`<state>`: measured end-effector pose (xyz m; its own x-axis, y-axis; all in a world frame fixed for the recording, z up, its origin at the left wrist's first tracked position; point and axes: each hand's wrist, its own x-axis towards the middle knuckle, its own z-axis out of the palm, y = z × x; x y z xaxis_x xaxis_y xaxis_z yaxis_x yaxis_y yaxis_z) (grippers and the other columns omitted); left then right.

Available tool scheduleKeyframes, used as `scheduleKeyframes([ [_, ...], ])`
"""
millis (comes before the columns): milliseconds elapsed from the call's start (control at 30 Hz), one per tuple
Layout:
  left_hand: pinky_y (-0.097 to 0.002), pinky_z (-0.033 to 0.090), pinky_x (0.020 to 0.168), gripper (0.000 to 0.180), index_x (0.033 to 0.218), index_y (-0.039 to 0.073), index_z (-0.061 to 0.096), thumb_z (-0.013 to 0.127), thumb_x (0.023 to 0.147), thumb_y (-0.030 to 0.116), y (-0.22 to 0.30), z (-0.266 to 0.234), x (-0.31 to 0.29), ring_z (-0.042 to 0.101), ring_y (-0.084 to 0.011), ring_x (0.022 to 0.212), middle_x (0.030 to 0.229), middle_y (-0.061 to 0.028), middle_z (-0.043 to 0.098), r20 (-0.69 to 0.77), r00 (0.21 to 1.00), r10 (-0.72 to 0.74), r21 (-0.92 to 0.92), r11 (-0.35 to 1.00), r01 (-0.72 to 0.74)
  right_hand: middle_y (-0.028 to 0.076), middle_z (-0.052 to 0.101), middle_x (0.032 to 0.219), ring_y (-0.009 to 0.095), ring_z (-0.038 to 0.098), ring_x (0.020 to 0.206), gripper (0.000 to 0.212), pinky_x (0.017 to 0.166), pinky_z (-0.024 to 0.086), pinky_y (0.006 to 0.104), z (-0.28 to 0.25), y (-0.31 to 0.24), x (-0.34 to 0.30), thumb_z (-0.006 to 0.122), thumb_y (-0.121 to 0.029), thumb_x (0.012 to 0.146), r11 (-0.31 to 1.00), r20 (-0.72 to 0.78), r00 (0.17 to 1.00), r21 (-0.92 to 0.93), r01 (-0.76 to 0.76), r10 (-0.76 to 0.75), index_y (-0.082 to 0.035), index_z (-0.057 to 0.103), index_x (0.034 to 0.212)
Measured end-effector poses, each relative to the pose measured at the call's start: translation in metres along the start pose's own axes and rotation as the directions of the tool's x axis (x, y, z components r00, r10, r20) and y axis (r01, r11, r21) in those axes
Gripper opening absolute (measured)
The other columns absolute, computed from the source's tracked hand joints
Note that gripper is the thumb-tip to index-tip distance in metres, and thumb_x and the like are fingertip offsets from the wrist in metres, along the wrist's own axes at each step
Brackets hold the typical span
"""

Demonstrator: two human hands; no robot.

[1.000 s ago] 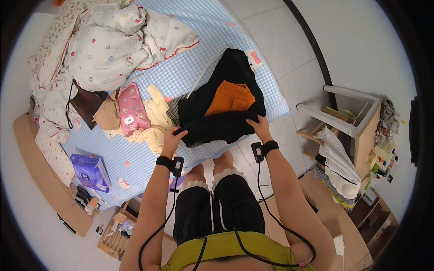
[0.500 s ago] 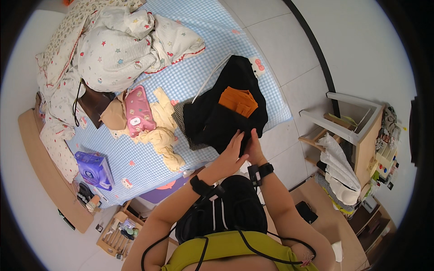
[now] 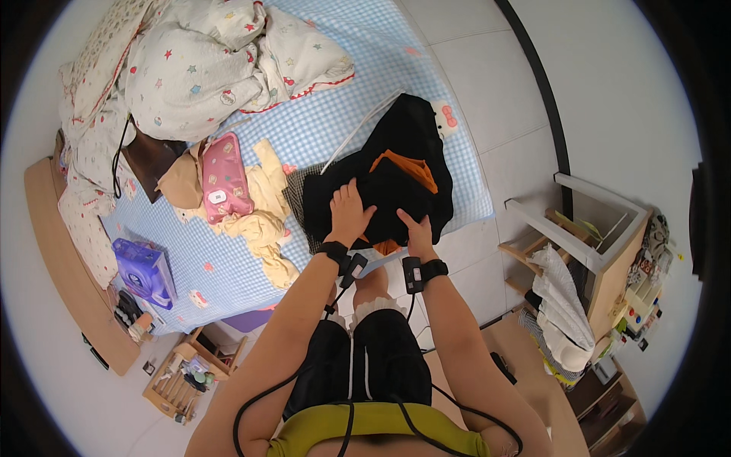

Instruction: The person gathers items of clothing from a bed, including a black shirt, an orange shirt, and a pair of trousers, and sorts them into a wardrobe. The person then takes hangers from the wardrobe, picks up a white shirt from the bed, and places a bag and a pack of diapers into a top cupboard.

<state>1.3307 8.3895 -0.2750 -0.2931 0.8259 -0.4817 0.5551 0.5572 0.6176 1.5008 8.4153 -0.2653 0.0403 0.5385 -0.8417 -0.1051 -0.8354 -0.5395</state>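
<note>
A black cloth (image 3: 381,179) is laid on the blue checked sheet (image 3: 304,133), to the right of the pink bag (image 3: 227,183). Bits of orange cloth (image 3: 415,167) can be seen past the top and bottom edges of its folded part.

The black cloth is touched by both hands. The left hand (image 3: 348,213) is placed on top of it, the nearer of the two to the pink bag. Its fingers are stretched out and a little spread, with the thumb held apart. The right hand (image 3: 419,232) is set farther right of the pink bag, at the black cloth's near edge. Its thumb is pointed up and inward. Its other fingers are partly hidden, so it cannot be told if any cloth is pinched. A black band with a small box is worn on each wrist.

Cream clothes (image 3: 263,240) are bunched up to the right of the pink bag and below it. A grey checked cloth (image 3: 297,198) is tucked between them and the black cloth. A tan cloth (image 3: 181,181) is pushed up against the pink bag's left side. Above the pink bag, a white starry blanket (image 3: 190,84) is heaped. Below and to its left, a purple pack (image 3: 143,273) is set down.
</note>
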Motion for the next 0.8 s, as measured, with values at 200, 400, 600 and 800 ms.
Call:
scheduleKeyframes([
  [200,-0.0497,0.043,0.085,0.078,0.132,0.004,0.036,0.074,0.067,0.024,-0.008,0.015,0.001,0.046,-0.0389,0.103,0.111,-0.0208,0.049,0.176,0.954,-0.244,-0.179,0.945,0.275,0.016,0.053,0.117,0.025,0.055,0.104,0.06,0.087,0.047,0.0317,0.001,0.0,0.0,0.074,-0.007,0.072,0.986,0.051,0.988,0.073,-0.152,0.149,0.006,0.044,0.122],
  [400,-0.0452,0.035,0.09,0.059,0.119,0.002,0.045,0.059,0.062,0.003,-0.025,0.001,-0.029,0.042,-0.0395,0.101,0.107,-0.0207,0.043,-0.307,0.939,-0.152,-0.105,0.987,0.125,0.009,0.057,0.114,0.022,0.056,0.103,0.049,0.088,0.047,0.0305,-0.011,0.006,-0.007,0.072,-0.006,0.074,0.998,-0.024,0.999,0.041,0.046,-0.045,0.003,0.05,0.117],
  [600,-0.0401,0.034,0.1,0.071,0.128,-0.005,0.035,0.072,0.067,0.005,-0.129,-0.014,-0.026,0.042,-0.0336,0.118,0.126,-0.0233,0.042,-0.242,0.944,-0.225,-0.54,0.839,0.062,0.011,0.053,0.119,0.024,0.052,0.108,0.063,0.093,0.043,0.0316,0.021,-0.003,-0.004,0.074,-0.008,0.073,0.999,-0.023,0.999,-0.011,0.043,-0.043,0.003,0.041,0.125],
  [800,-0.0315,0.045,0.089,0.074,0.126,-0.007,0.036,0.078,0.067,0.01,-0.104,-0.049,-0.001,0.057,-0.021,0.1,0.111,-0.0142,0.057,0.295,0.934,-0.203,-0.827,0.434,0.356,0.012,0.052,0.119,0.025,0.051,0.109,0.064,0.093,0.043,0.0336,-0.012,0.002,0.004,0.074,-0.006,0.071,0.991,-0.039,0.994,-0.088,0.097,-0.1,0.003,0.041,0.125],
])
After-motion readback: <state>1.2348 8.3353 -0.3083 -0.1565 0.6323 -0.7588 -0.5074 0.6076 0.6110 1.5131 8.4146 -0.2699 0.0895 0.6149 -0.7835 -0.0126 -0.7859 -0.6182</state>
